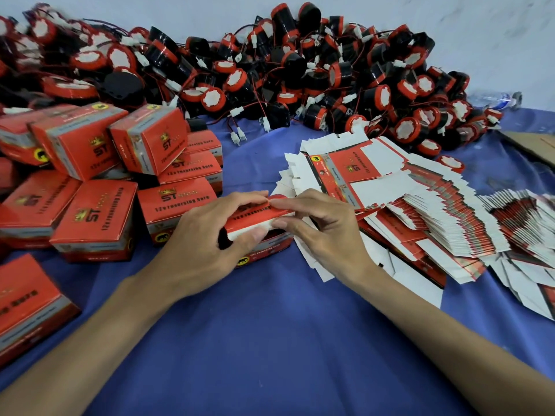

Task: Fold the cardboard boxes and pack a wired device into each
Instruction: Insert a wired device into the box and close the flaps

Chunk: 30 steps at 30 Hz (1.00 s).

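A small red cardboard box [264, 219] is held near the middle of the blue-covered table [270, 325], just in front of the person. It is gripped by the left hand [207, 238]: the fingers [240, 197] are curled over the top and the thumb is pressed on the white flap at the near side. The lid is pinched by the right hand [321, 232], with its fingers laid on top and the thumb tucked below.

The box seems to be held from both sides so that the lid can be pushed shut without the box sliding away. Whether a device is inside cannot be seen, but it is likely, since the lid is almost down.

The big pile of round black and red wired devices [300, 70] is heaped at the back. The stack of flat unfolded boxes [420, 211] is laid at the right, and the closed red boxes [99, 217] are put at the left, so each is easy to reach.
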### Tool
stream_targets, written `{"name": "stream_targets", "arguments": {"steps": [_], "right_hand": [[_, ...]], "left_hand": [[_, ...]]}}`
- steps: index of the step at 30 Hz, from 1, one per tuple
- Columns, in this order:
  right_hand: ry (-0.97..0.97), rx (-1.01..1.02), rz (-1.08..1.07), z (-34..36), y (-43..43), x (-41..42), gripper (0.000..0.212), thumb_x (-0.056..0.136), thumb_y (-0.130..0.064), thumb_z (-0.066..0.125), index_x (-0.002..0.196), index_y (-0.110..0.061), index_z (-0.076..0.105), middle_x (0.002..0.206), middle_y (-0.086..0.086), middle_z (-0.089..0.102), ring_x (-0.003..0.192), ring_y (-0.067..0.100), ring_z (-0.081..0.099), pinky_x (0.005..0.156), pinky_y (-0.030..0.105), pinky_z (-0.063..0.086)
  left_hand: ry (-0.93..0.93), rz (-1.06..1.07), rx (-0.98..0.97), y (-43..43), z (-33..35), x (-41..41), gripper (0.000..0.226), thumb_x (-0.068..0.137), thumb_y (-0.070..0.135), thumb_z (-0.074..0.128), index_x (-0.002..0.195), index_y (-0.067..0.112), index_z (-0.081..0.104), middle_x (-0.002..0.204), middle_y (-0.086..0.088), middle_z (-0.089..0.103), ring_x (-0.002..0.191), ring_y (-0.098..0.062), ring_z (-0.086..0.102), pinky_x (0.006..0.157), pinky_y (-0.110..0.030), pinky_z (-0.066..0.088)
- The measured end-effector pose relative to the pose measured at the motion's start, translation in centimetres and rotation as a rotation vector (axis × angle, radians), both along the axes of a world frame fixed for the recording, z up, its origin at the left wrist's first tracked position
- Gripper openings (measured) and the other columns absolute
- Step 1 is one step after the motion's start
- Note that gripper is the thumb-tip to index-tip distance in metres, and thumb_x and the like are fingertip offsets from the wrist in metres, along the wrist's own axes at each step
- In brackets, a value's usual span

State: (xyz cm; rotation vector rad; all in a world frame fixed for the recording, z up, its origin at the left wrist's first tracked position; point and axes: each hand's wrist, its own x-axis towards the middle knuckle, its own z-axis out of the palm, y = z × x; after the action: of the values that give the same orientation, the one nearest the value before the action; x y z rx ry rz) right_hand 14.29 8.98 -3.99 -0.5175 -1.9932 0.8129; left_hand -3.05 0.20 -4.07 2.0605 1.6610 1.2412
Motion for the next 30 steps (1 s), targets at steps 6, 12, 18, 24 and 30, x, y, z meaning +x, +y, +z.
{"name": "stream_targets", "arguments": {"steps": [6, 12, 18, 24, 30], "right_hand": [[-0.048, 0.191, -0.070, 0.3, 0.2, 0.1, 0.031, 0.073, -0.011, 0.077, 0.102, -0.002, 0.072, 0.080, 0.001, 0.040, 0.075, 0.012, 0.044, 0.073, 0.014, 0.040], [-0.156, 0.251, 0.040, 0.6, 0.8, 0.9, 0.022, 0.079, -0.001, 0.071, 0.099, 0.005, 0.071, 0.068, 0.009, 0.053, 0.063, 0.007, 0.046, 0.064, 0.012, 0.036], [-0.169, 0.424, 0.064, 0.4, 1.0, 0.9, 0.025, 0.074, -0.007, 0.077, 0.096, 0.004, 0.073, 0.063, 0.011, 0.054, 0.058, 0.010, 0.045, 0.063, 0.012, 0.035], [-0.121, 0.460, 0.002, 0.1, 0.9, 0.7, 0.017, 0.073, -0.005, 0.079, 0.088, 0.002, 0.075, 0.056, 0.007, 0.053, 0.055, 0.008, 0.043, 0.062, 0.009, 0.034], [-0.092, 0.314, 0.010, 0.7, 0.6, 1.1, 0.008, 0.074, -0.004, 0.077, 0.079, 0.002, 0.076, 0.052, 0.001, 0.046, 0.050, 0.007, 0.038, 0.055, 0.013, 0.032]], "left_hand": [[0.139, -0.085, 0.063, 0.0, -0.1, -0.7, 0.049, 0.094, 0.039, 0.045, 0.135, 0.013, 0.053, 0.138, 0.007, 0.052, 0.128, -0.005, 0.048, 0.107, -0.021, 0.036], [0.397, -0.068, 0.097, -0.3, 0.4, -0.9, 0.049, 0.095, 0.039, 0.043, 0.130, 0.009, 0.059, 0.140, 0.002, 0.052, 0.127, -0.015, 0.051, 0.106, -0.032, 0.040], [0.465, -0.040, 0.141, -0.6, 0.3, -0.5, 0.045, 0.097, 0.036, 0.042, 0.129, 0.010, 0.061, 0.138, 0.003, 0.054, 0.126, -0.017, 0.053, 0.100, -0.035, 0.048], [0.464, -0.042, 0.145, -0.7, 0.3, -0.2, 0.047, 0.099, 0.032, 0.033, 0.133, 0.010, 0.056, 0.142, 0.008, 0.048, 0.131, -0.015, 0.047, 0.103, -0.029, 0.041], [0.546, -0.012, 0.152, -0.9, -0.6, 0.7, 0.051, 0.098, 0.036, 0.035, 0.140, 0.010, 0.048, 0.148, 0.004, 0.044, 0.136, -0.019, 0.042, 0.103, -0.030, 0.043]]}}
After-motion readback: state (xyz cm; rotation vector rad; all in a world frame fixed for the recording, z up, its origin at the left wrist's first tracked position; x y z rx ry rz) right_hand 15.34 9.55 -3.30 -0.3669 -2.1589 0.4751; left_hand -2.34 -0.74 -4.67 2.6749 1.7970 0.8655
